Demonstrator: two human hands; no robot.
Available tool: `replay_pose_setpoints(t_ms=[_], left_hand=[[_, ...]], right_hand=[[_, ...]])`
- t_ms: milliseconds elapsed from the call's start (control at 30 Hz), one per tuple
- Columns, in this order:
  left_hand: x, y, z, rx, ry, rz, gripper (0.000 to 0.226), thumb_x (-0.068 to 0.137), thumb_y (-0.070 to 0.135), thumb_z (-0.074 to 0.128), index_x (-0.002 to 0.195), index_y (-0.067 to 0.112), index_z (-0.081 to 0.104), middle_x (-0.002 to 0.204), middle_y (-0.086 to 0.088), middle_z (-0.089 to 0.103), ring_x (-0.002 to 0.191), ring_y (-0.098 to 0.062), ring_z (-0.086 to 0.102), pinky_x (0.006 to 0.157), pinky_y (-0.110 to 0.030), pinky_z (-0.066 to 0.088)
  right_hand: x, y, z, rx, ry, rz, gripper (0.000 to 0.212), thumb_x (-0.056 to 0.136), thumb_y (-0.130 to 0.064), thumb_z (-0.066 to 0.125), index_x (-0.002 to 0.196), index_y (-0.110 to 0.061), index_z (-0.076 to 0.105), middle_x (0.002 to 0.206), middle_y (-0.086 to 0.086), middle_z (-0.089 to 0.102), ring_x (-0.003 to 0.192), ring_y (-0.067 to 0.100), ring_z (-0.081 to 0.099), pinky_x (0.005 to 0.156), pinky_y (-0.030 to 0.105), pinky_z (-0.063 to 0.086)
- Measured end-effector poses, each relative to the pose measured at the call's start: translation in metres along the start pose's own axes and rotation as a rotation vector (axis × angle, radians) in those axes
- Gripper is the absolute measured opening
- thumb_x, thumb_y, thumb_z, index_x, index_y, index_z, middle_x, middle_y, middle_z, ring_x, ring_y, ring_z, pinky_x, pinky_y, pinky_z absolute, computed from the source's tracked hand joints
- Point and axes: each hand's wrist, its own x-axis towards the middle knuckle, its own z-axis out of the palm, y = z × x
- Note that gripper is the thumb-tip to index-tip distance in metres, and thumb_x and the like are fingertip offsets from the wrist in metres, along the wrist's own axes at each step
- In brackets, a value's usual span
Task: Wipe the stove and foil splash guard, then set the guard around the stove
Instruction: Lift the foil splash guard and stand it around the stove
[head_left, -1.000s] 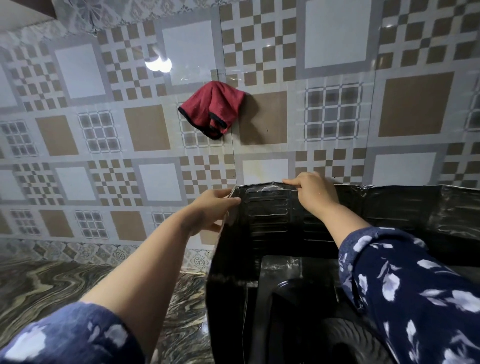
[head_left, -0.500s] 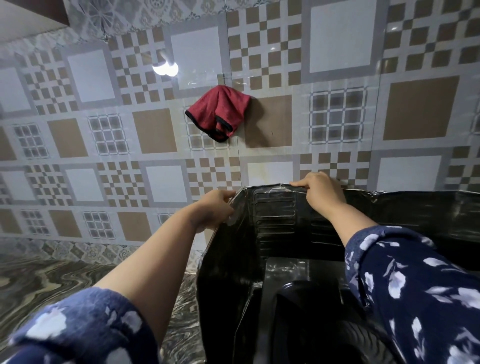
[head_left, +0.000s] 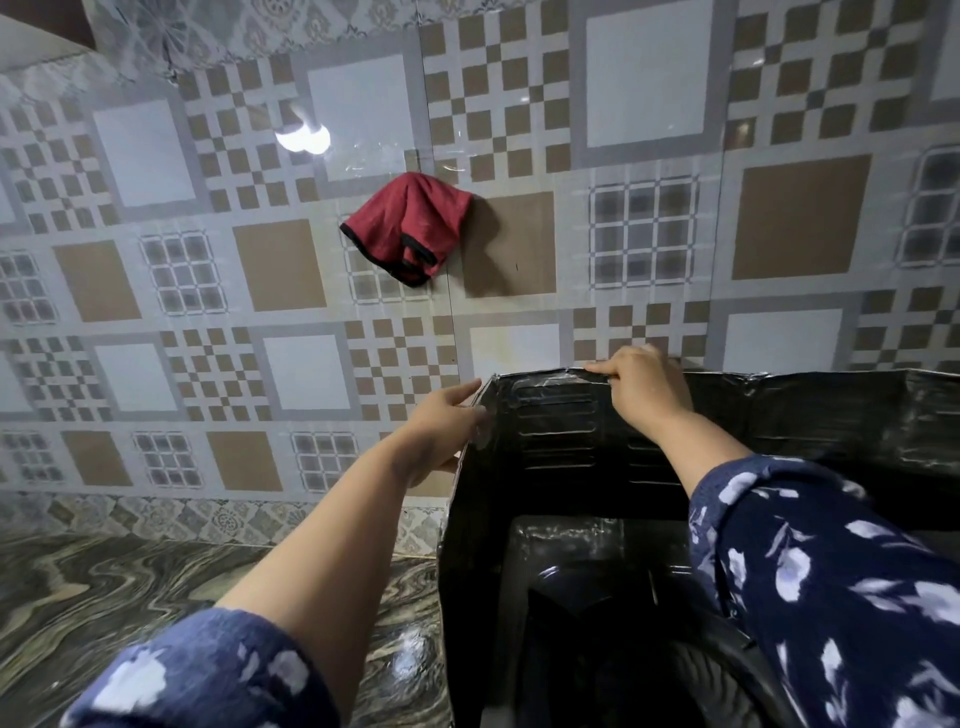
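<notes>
I see both arms outstretched: right hand (head_left: 641, 387) fingers curl over the splash guard (head_left: 550, 447) rim at 12 o'clock; left hand (head_left: 441, 426) pinches its 9 o'clock corner.

A home kitchen is shown: a patterned tiled wall (head_left: 649, 104) is seen behind a marbled table (head_left: 104, 597), a red cloth (head_left: 410, 223) is hung on the tiles, and a stove (head_left: 582, 597) is enclosed by a splash guard (head_left: 545, 431).
</notes>
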Motion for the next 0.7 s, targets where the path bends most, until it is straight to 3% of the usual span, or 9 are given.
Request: replay_pose_setpoints(t_ms=[33,100,167,233,367,400,467,600,700], left_hand=[[-0.001,-0.001,-0.001,-0.007,-0.001,0.003,0.049,0.098,0.016,0.043,0.145,0.025,0.034,0.102,0.0,0.062,0.069,-0.003,0.046,0.054,-0.008,0.042],[-0.002,-0.003,-0.002,-0.014,-0.004,0.012,0.048,0.099,0.02,0.044,0.145,0.025,0.034,0.139,-0.005,0.05,0.094,-0.005,0.051,0.08,-0.018,0.042],[-0.003,-0.005,-0.005,-0.025,-0.003,0.025,0.048,0.098,0.023,0.046,0.145,0.025,0.035,0.147,-0.005,0.041,0.118,-0.014,0.048,0.095,-0.027,0.037],[-0.004,-0.007,-0.007,-0.023,-0.002,0.032,0.049,0.097,0.023,0.048,0.145,0.025,0.036,0.145,-0.004,0.044,0.117,-0.016,0.048,0.095,-0.027,0.036],[-0.005,-0.008,-0.013,0.01,-0.007,0.047,0.049,0.096,0.023,0.048,0.144,0.025,0.037,0.116,0.01,0.059,0.088,-0.005,0.051,0.072,-0.019,0.041],[-0.004,-0.007,-0.014,0.028,-0.006,0.05,0.049,0.096,0.024,0.049,0.144,0.025,0.037,0.117,0.009,0.059,0.091,-0.006,0.053,0.076,-0.021,0.042],[-0.004,-0.005,-0.018,0.078,-0.012,0.054,0.048,0.096,0.025,0.05,0.143,0.024,0.04,0.137,-0.001,0.052,0.112,-0.015,0.052,0.093,-0.027,0.04],[-0.011,0.007,-0.024,0.181,-0.025,0.047,0.049,0.095,0.026,0.051,0.143,0.024,0.04,0.145,-0.005,0.046,0.113,-0.015,0.05,0.091,-0.026,0.038],[-0.025,0.016,-0.02,0.296,0.009,0.075,0.05,0.095,0.023,0.05,0.144,0.025,0.038,0.147,-0.005,0.043,0.127,-0.021,0.046,0.103,-0.032,0.034]], right_hand=[[0.0,-0.002,-0.001,-0.006,-0.005,-0.011,0.047,0.093,-0.003,0.048,0.12,-0.038,0.063,0.115,0.001,0.063,0.111,0.027,0.053,0.096,0.04,0.043],[-0.001,-0.008,-0.002,-0.027,-0.023,-0.039,0.042,0.095,-0.008,0.048,0.125,-0.036,0.06,0.115,-0.002,0.061,0.113,0.025,0.049,0.093,0.039,0.037],[-0.001,-0.015,-0.005,-0.029,-0.025,-0.054,0.04,0.095,-0.011,0.049,0.125,-0.036,0.059,0.117,-0.003,0.061,0.113,0.024,0.047,0.092,0.039,0.036],[-0.002,-0.02,-0.007,-0.031,-0.02,-0.061,0.038,0.095,-0.013,0.05,0.123,-0.037,0.061,0.118,-0.004,0.062,0.112,0.023,0.048,0.092,0.039,0.037],[-0.005,-0.026,-0.009,-0.017,-0.042,-0.07,0.035,0.095,-0.015,0.051,0.122,-0.034,0.062,0.12,-0.005,0.061,0.113,0.021,0.046,0.093,0.038,0.035],[-0.006,-0.027,-0.01,-0.017,-0.042,-0.071,0.034,0.095,-0.015,0.052,0.122,-0.033,0.062,0.121,-0.005,0.061,0.114,0.021,0.046,0.093,0.038,0.034],[-0.008,-0.03,-0.012,-0.022,-0.044,-0.073,0.033,0.094,-0.016,0.053,0.121,-0.033,0.063,0.121,-0.005,0.06,0.116,0.021,0.045,0.094,0.038,0.034],[-0.017,-0.037,-0.02,-0.012,-0.075,-0.058,0.03,0.092,-0.017,0.057,0.116,-0.033,0.066,0.122,-0.004,0.06,0.117,0.021,0.045,0.097,0.04,0.037],[-0.028,-0.045,-0.028,-0.036,-0.105,-0.066,0.029,0.091,-0.02,0.058,0.114,-0.034,0.066,0.124,-0.003,0.06,0.117,0.021,0.046,0.097,0.041,0.037]])
